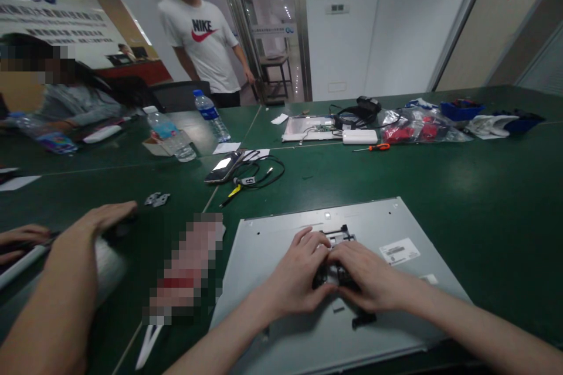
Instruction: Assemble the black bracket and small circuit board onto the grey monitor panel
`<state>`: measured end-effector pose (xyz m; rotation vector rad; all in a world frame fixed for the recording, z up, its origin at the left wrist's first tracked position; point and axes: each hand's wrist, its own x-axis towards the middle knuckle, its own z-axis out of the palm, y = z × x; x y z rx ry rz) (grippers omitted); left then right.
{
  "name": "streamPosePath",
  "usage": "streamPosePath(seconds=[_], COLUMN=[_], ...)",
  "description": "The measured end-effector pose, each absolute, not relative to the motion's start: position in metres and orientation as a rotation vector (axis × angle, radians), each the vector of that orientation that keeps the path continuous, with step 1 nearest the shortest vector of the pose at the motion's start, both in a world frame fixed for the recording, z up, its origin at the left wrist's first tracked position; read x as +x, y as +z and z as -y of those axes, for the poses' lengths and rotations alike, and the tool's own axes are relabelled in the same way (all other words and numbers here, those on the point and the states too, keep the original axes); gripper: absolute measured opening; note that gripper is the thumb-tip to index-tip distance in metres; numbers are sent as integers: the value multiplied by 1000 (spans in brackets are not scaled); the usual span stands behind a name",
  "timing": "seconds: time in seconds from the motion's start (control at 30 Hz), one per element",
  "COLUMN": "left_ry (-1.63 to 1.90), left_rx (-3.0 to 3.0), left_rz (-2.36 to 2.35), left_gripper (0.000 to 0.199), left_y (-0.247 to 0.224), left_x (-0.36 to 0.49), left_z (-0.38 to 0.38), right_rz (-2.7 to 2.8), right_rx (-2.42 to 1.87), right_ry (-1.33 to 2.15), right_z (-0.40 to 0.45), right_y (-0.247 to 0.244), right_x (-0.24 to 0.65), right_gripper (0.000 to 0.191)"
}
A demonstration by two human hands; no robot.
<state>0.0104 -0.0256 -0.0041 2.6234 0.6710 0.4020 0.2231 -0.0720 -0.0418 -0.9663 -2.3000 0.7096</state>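
Grey panel (281, 246) flat on the bench (497, 205); dark bracket (345, 235) at the panel's middle, fingers of our left hand (301, 272) and right hand (372, 278) curled round it. We judge bracket light, stiff, fiddly: grip its outer edges.
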Motion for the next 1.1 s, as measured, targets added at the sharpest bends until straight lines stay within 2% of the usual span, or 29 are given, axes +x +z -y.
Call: streamPosePath(seconds=[1.1], left_ry=[375], left_rx=[2641], left_rz=[-676], left_gripper=[44], left_y=[-1], left_x=[10], left_z=[26], right_rz=[2330], right_rx=[-952], right_ry=[674], right_z=[72], right_y=[-43], right_x=[224], right_gripper=[47])
